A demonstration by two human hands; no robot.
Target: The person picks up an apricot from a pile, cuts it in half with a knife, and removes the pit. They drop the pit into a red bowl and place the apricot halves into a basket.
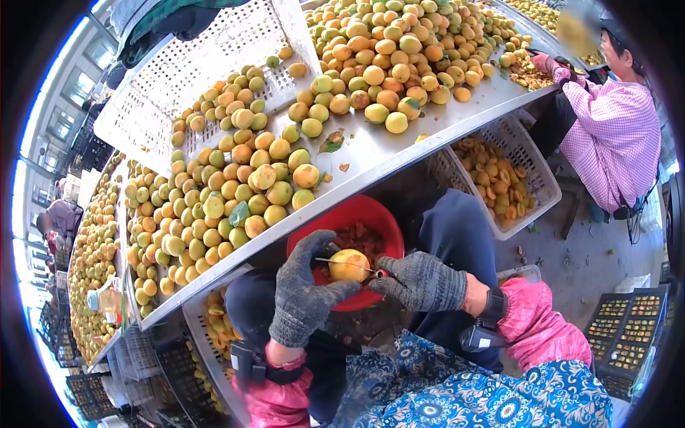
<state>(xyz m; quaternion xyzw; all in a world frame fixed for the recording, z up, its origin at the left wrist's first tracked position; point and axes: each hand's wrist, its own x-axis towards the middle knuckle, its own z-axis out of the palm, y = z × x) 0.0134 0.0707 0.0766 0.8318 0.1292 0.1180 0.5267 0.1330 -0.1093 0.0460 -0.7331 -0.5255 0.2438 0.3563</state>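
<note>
Head view: gloved left hand [303, 292] closes round an apricot [349, 265] above the red bowl [335, 207], at six o'clock of the steel table [385, 146]. The right hand [421, 282] clamps a small knife [377, 272] across the fruit. Halving seems midway; finishing calls for turning fruit against blade.

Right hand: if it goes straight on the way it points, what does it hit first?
The right hand would meet the apricot first, gripped by the left hand above the red bowl; its thin blade seems already in it.
</note>
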